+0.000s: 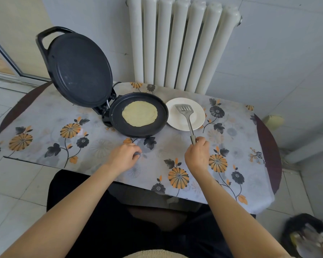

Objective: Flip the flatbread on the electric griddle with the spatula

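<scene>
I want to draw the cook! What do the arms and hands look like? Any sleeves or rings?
Both arms are bare all the way up, with no sleeves showing. The left hand and right hand wear no gloves, and no rings, watch or bracelet can be seen.

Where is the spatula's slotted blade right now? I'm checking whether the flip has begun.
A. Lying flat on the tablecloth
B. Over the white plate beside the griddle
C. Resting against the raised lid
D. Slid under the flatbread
B: the spatula, held by its handle in the right hand, has its slotted blade over the white plate, clear of the flatbread on the griddle.
</scene>
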### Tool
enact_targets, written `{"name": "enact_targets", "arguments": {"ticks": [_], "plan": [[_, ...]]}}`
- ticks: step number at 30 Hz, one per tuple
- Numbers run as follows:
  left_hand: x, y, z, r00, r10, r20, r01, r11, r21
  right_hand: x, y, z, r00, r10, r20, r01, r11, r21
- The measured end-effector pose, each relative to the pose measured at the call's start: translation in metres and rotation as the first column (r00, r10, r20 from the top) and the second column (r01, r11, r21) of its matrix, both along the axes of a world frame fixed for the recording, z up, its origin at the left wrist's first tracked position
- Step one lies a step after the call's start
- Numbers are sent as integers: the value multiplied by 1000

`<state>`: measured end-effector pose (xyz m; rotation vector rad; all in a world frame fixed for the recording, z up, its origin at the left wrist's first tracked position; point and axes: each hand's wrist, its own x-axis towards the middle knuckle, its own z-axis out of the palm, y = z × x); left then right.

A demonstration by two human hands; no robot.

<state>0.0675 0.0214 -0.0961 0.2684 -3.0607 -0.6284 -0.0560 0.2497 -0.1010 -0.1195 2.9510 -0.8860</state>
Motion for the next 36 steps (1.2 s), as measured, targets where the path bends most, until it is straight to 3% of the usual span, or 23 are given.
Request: {"name": "enact_targets", "arguments": {"ticks": [7,22,36], "plan": [[1,1,1,1000,2,-3,-2,1000,-8,-1,0,1,999,8,43,-12,996,89],[2,4,6,1000,16,11,-16,1000,-15,5,0,0,985,39,170,-53,995,80],[0,1,4,1000,7,11,-7,1000,-2,1,2,1,996,44,84,-56,988,147]]}}
